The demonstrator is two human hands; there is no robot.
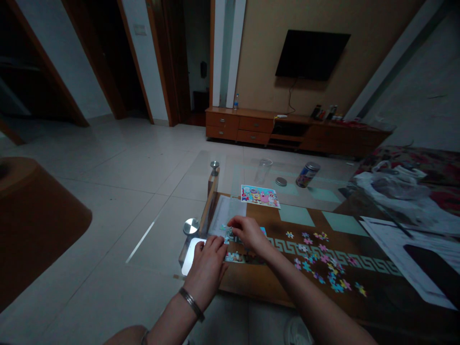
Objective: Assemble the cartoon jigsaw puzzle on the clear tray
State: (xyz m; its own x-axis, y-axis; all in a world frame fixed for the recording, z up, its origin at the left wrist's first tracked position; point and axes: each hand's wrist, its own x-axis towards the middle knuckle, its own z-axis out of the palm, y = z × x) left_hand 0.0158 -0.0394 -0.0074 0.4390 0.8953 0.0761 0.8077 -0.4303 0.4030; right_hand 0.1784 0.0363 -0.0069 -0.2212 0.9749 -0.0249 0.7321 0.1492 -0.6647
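My right hand (250, 233) is bent over a partly joined jigsaw puzzle (234, 257) on the glass table, its thumb and fingertips pinched at a small pale-blue puzzle piece (228, 230). Beside it, my left hand (212, 256) rests palm down at the puzzle's left edge, fingers extended and holding nothing visible. A bright white rectangular object (189, 256) lies partly under the left hand. Loose puzzle pieces (325, 258) in pink, yellow and blue are scattered to the right. Beyond the hands lies a colourful cartoon picture card (260, 196). My hands hide part of the puzzle.
A printed can (308, 175), a round metal lid (281, 181) and a clear cup (264, 170) stand farther back on the glass. Papers (391, 239), a dark flat object (433, 273) and a plastic bag (398, 184) are at the right. Metal table fittings (191, 226) are at the left.
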